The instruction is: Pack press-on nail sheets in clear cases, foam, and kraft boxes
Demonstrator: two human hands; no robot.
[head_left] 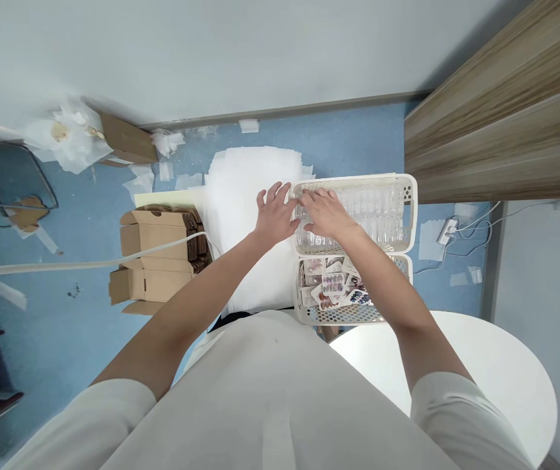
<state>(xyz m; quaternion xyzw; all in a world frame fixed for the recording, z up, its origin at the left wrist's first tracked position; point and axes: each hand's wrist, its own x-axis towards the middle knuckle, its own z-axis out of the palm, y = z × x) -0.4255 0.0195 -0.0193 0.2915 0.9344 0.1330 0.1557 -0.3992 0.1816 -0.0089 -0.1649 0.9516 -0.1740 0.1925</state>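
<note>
My left hand (276, 217) is open at the left rim of a white plastic basket (413, 215), its fingers spread and slightly bent. Inside that basket lie rows of clear plastic cases (371, 202). Over the basket's left end reaches my right hand (325, 212), palm down, its thumb apart from the bent fingers, and the fingertips are at the clear cases. A second white basket (346, 316) stands against the near side of the first. Small cards with colourful press-on nails (333, 284) are heaped in it.
White sheets are stacked (255, 196) left of the baskets. Further left are opened cardboard boxes (157, 261), with a white cable (89, 264) crossing over them. A round white table (495, 372) is near right, a wood-grain cabinet (495, 117) far right, and a power strip (447, 231) on the floor.
</note>
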